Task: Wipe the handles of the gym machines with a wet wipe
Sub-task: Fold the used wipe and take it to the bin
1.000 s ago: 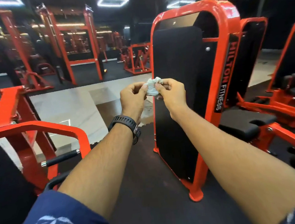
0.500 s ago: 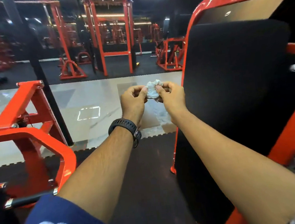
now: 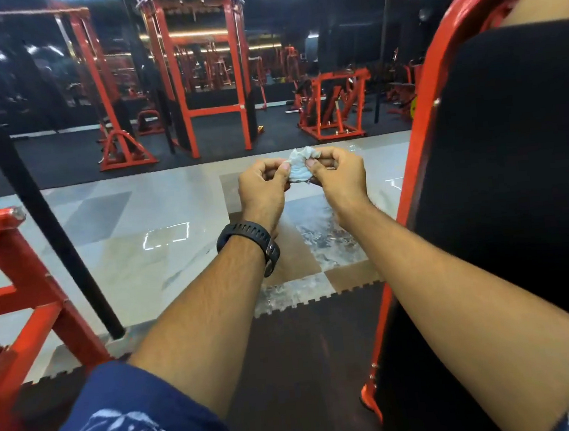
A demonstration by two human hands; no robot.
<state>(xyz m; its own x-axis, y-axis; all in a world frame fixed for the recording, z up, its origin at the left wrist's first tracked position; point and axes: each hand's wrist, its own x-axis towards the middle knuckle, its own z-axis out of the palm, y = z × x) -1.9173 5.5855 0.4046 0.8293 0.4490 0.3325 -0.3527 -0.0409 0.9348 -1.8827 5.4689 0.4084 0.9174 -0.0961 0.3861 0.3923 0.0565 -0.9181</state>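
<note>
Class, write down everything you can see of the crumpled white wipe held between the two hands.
The crumpled white wipe is a small bunched wad of thin, soft-looking material, creased into folds rather than spread flat. It is held up in mid-air. The left hand pinches its left side and the right hand its right side, thumbs on the near face. Nothing else touches it. Whether it is wet cannot be told.
</note>
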